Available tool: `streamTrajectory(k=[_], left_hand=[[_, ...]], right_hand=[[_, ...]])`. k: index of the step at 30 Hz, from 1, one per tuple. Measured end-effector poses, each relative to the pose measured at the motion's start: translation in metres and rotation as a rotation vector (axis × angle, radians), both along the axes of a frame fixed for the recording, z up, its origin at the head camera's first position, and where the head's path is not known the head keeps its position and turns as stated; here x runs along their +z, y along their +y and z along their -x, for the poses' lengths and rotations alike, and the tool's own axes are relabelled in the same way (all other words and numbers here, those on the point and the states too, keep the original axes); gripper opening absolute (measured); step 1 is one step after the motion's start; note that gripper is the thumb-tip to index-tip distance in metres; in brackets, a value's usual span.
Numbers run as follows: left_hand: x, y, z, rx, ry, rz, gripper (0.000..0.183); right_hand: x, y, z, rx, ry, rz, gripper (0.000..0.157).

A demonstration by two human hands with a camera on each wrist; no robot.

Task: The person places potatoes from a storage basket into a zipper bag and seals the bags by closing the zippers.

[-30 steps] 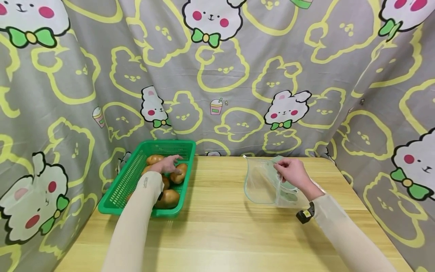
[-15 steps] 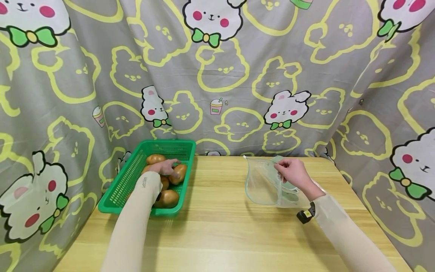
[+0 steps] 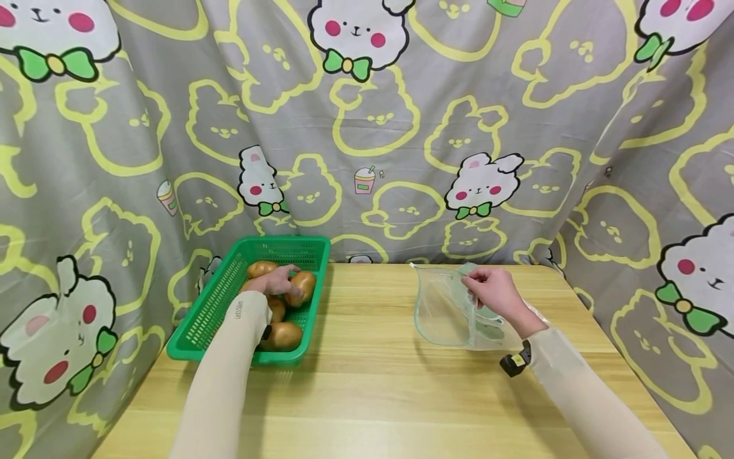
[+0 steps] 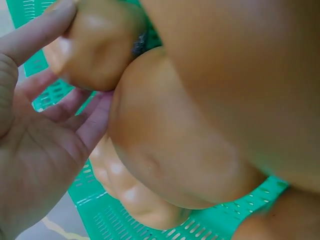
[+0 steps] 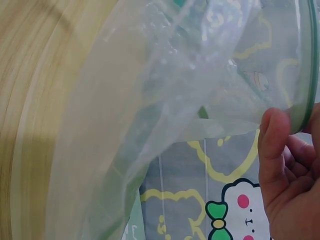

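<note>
My left hand (image 3: 276, 280) reaches into the green basket (image 3: 189, 338) and grips a smooth brown potato (image 3: 304, 287) near its right wall. In the left wrist view, the thumb lies over one side of this potato (image 4: 102, 42), with the fingers curled beneath it. Several more potatoes (image 3: 283, 336) lie around the hand, some partly hidden by the sleeve. Off to the right, my right hand (image 3: 494, 292) pinches the rim of a clear zip bag (image 3: 441, 312) between thumb and fingers. The bag's mouth gapes toward the left, and its green zip edge (image 5: 306, 60) passes between the fingertips.
Both basket and bag are on a light wooden table (image 3: 367, 395). A grey curtain (image 3: 367, 115) with cartoon rabbits closes in the back and both sides. A small black wrist camera (image 3: 515, 363) is strapped to the right wrist.
The left hand's fingers have closed in on the potato, which has shifted slightly up in the head view. The right hand and the bag have stayed nearly still.
</note>
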State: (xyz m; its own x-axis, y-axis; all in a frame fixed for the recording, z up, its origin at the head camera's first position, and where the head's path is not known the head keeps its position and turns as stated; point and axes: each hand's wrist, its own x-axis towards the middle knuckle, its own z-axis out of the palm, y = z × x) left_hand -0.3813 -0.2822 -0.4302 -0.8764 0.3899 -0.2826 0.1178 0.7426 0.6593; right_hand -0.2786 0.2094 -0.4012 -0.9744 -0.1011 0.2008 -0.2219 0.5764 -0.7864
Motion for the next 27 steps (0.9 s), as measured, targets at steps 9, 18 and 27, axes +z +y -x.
streamTrajectory(k=[9,18,27], left_hand=[[0.01,0.007,-0.002,0.088,0.028,-0.186,0.069],[0.023,0.009,-0.005,0.04,0.118,-0.192,0.071],[0.039,0.014,0.0,0.075,0.191,-0.223,0.072]], right_hand=[[-0.003,0.003,0.001,-0.007,-0.012,0.005,0.021],[-0.002,0.004,0.001,-0.003,0.002,-0.006,0.022],[-0.001,0.003,0.002,-0.018,-0.006,0.009,0.021]])
